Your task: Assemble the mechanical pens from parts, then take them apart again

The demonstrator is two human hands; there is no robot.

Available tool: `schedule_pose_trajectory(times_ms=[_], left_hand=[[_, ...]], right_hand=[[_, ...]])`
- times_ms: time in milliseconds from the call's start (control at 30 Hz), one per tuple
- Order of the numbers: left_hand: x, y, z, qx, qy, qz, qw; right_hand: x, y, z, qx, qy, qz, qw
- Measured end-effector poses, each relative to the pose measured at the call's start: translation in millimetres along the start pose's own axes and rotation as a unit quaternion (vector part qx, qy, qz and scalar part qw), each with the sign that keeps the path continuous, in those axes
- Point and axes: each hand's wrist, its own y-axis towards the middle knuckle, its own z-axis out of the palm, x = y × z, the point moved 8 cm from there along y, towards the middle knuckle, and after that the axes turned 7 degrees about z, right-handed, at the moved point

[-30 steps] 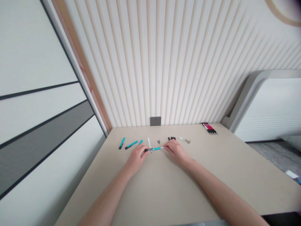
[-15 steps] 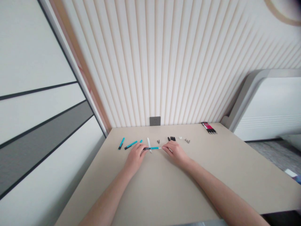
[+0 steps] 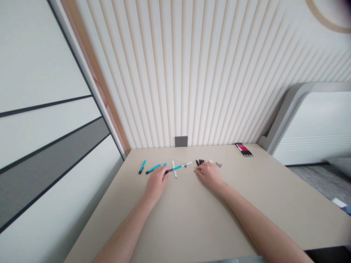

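Note:
My left hand [image 3: 157, 179] is closed on the black end of a turquoise pen [image 3: 178, 167], which points up and to the right with a thin white refill sticking out of its far end. My right hand [image 3: 207, 172] rests on the beige table [image 3: 192, 215] just right of the pen, apart from it, fingers curled by a cluster of small black pen parts [image 3: 200, 161]. Whether it pinches a tiny part I cannot make out. A white pen barrel [image 3: 174, 168] lies under the held pen.
Loose turquoise pen pieces [image 3: 152, 168] lie to the left. Small grey parts [image 3: 218, 164] sit right of the black ones. A bundle of red and black pens [image 3: 244, 149] lies at the table's far right. A grey wall socket [image 3: 181, 141] sits at the back.
My right hand let go of the pen's right end and moved toward the black parts. My left hand tilted the pen so its far end points up and right.

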Motion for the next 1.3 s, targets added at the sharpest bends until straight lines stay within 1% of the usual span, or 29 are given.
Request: schedule_pose_trajectory(times_ms=[100,200,300,433,533,700,867,1033,1167,1300], left_hand=[[-0.7,0.2,1.2,0.008,0.003,0.002,1.000],[-1.4,0.4,1.8,0.013,0.004,0.006,1.000],[-0.7,0.1,1.9,0.014,0.009,0.003,1.000],[0.1,-0.4,2.5,0.016,0.013,0.000,1.000],[-0.4,-0.2,1.8,0.012,0.013,0.002,1.000],[0.0,-0.4,2.8,0.009,0.011,0.014,1.000],[0.4,-0.7,3.7,0.010,0.011,0.016,1.000],[-7.1,1.3,3.0,0.017,-0.003,0.028,0.999],[-14.2,2.5,2.7,0.025,-0.016,0.040,0.999],[-16.9,2.6,1.7,0.033,-0.025,0.044,0.998]], right_hand=[[2.9,-1.2,5.2,0.022,0.005,0.002,1.000],[2.1,0.6,3.0,0.027,0.034,0.023,0.999],[1.6,3.6,-6.3,0.002,0.087,0.035,0.996],[8.0,4.5,-18.4,-0.039,0.130,0.004,0.991],[11.3,3.2,-19.8,-0.049,0.130,-0.012,0.990],[13.4,2.1,-16.7,-0.043,0.128,-0.021,0.991],[21.6,0.6,-19.7,-0.037,0.138,-0.034,0.989],[29.0,-1.6,-16.6,-0.021,0.184,-0.052,0.981],[27.9,-1.0,-9.7,-0.005,0.203,-0.054,0.978],[28.0,-0.8,-8.4,0.013,0.222,-0.054,0.973]])
